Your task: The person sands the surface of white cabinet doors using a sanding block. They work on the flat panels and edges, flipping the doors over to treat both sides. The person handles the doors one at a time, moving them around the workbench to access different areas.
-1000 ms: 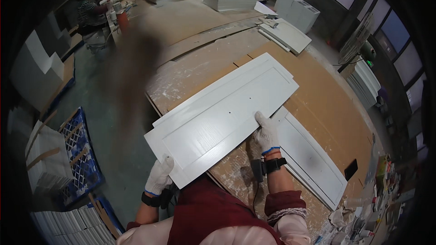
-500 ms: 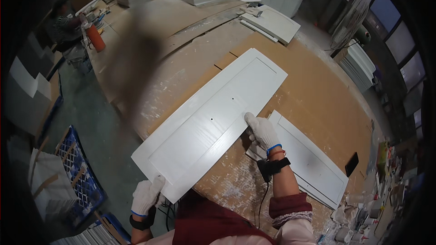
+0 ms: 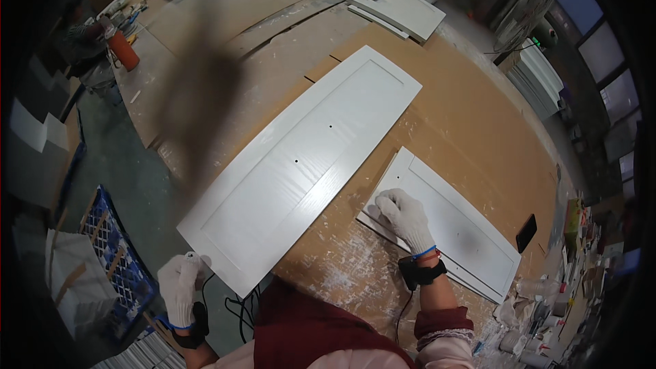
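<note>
Large white panel (image 3: 301, 164) lies flat at frame centre, long axis from lower left to upper right. Left hand (image 3: 179, 287) fingers curled at its lower-left corner, grip unclear. Right hand (image 3: 404, 216) fingers together, resting on smaller white panel (image 3: 451, 229).

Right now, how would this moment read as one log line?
left hand: at near corner of large white door panel | right hand: resting on smaller white panel | surface: brown workbench

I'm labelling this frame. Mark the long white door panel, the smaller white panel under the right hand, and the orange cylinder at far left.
long white door panel (image 3: 301, 164), head view, its recessed centre.
smaller white panel (image 3: 465, 232), head view, its flat middle.
orange cylinder (image 3: 124, 51), head view, its side.
</note>
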The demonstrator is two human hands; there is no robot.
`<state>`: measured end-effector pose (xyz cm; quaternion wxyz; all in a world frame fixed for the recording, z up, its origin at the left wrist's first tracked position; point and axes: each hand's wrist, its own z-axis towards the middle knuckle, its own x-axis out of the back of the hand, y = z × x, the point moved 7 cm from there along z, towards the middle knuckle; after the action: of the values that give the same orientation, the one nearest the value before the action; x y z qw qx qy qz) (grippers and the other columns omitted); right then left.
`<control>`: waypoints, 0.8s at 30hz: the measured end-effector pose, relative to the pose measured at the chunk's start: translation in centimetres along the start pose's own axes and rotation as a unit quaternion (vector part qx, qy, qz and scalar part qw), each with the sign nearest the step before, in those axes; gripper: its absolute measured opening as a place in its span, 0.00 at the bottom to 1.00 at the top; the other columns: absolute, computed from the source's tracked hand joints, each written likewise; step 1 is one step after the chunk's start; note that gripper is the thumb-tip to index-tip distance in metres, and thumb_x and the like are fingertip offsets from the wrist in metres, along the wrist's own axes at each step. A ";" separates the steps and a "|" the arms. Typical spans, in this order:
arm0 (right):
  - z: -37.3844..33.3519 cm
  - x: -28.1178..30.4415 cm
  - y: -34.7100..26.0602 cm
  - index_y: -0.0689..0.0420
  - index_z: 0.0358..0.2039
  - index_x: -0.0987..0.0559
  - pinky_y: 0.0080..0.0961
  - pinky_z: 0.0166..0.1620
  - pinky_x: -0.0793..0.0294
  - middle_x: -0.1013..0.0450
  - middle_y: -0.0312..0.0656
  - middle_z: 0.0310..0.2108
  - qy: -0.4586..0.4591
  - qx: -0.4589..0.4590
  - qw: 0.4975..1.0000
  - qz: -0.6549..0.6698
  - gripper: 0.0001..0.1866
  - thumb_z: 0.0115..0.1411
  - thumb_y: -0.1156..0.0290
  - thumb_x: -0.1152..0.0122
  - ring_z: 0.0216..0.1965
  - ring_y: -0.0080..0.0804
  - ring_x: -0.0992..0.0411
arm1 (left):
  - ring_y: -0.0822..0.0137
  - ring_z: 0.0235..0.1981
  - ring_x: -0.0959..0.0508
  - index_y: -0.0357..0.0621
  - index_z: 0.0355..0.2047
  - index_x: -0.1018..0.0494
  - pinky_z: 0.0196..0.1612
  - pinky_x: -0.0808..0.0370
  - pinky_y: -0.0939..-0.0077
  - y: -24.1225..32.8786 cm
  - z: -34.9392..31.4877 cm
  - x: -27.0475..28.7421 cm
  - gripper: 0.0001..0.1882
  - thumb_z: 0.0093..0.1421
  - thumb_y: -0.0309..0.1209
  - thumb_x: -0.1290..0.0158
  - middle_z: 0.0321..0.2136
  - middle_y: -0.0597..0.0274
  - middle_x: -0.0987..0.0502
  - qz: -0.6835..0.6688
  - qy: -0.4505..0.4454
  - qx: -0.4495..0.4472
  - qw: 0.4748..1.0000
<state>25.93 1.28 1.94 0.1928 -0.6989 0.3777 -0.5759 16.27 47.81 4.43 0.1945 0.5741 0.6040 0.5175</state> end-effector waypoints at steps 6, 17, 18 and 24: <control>2.0 4.0 -2.0 0.51 0.61 0.32 0.35 0.46 0.28 0.29 0.40 0.54 0.184 0.216 0.923 -0.261 0.25 0.63 0.64 0.49 0.53 0.42 0.30 | 0.57 0.52 0.25 0.33 0.50 0.28 0.54 0.28 0.67 6.0 -2.3 -3.1 0.27 0.48 0.27 0.38 0.53 0.46 0.29 0.240 0.112 -0.367 0.891; 13.7 4.3 -4.0 0.46 0.66 0.41 0.42 0.54 0.33 0.43 0.40 0.67 0.145 0.255 0.844 -0.450 0.29 0.63 0.70 0.56 0.65 0.41 0.42 | 0.53 0.60 0.33 0.46 0.71 0.55 0.63 0.40 0.68 1.0 0.8 -4.4 0.47 0.54 0.32 0.45 0.63 0.44 0.37 0.099 0.134 -0.011 0.986; 14.3 4.6 -3.5 0.46 0.67 0.41 0.42 0.54 0.33 0.44 0.40 0.67 0.156 0.249 0.842 -0.452 0.29 0.64 0.69 0.56 0.65 0.41 0.42 | 0.55 0.59 0.32 0.45 0.71 0.55 0.63 0.40 0.69 0.5 1.0 -4.4 0.46 0.56 0.34 0.45 0.63 0.45 0.37 0.072 0.134 -0.011 0.988; 18.7 8.7 -2.3 0.47 0.65 0.37 0.43 0.53 0.30 0.40 0.37 0.66 0.126 0.106 0.853 -0.495 0.30 0.60 0.70 0.49 0.63 0.41 0.39 | 0.59 0.59 0.34 0.38 0.70 0.55 0.62 0.39 0.70 -0.2 1.1 -4.5 0.42 0.59 0.33 0.49 0.63 0.47 0.38 0.053 0.175 -0.033 0.983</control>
<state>44.83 -6.86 4.42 -0.0944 -0.6903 -0.0603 -0.7148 18.30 44.31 2.24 0.0769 0.4996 0.5798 0.6390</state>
